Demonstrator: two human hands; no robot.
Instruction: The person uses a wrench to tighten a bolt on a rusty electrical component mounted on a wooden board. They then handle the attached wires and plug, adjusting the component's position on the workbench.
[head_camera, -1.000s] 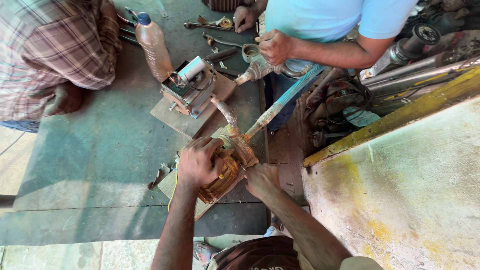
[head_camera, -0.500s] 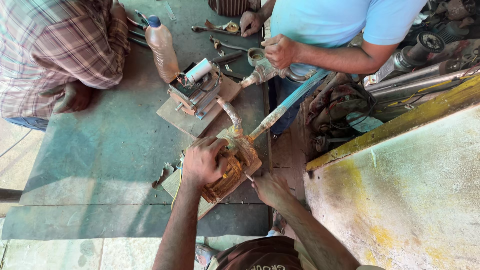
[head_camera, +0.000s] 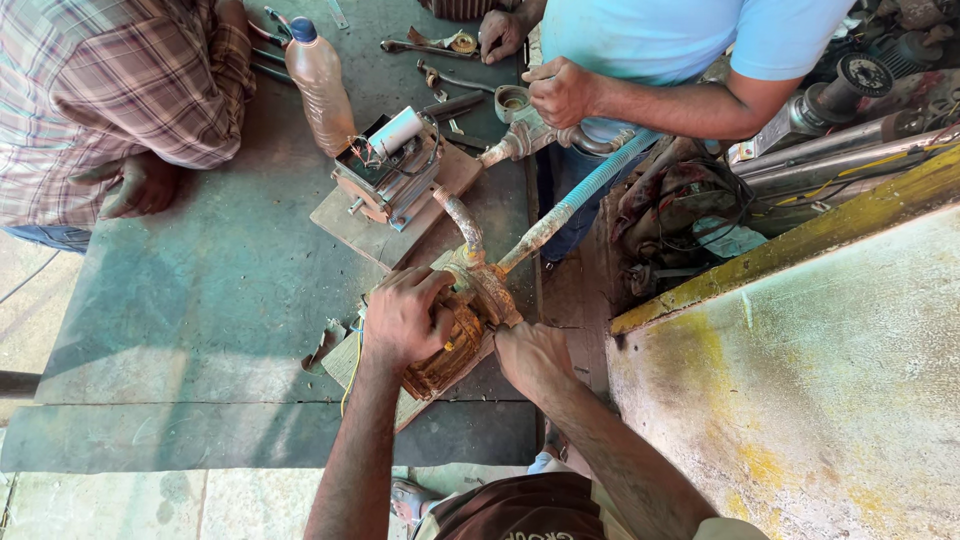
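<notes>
A rusty orange water pump (head_camera: 462, 318) lies on a wooden board (head_camera: 345, 362) on the green workbench (head_camera: 180, 330). My left hand (head_camera: 403, 315) grips the pump's ribbed motor body from above. My right hand (head_camera: 528, 357) presses against the pump's right side below the round casing. A rusted bent pipe (head_camera: 460, 222) rises from the casing, and a blue hose (head_camera: 590, 188) runs up and right from it.
A second small motor (head_camera: 390, 170) sits on a board farther back, beside a plastic bottle (head_camera: 320, 85). Wrenches (head_camera: 425, 45) lie at the far edge. A person in a blue shirt holds a pipe fitting (head_camera: 520, 130); another in a plaid shirt rests a hand (head_camera: 140, 185) at left. A yellow-stained slab (head_camera: 800, 380) lies right.
My right hand has slid up from below the pump to rest against its side. My left hand keeps its grip on the motor body.
</notes>
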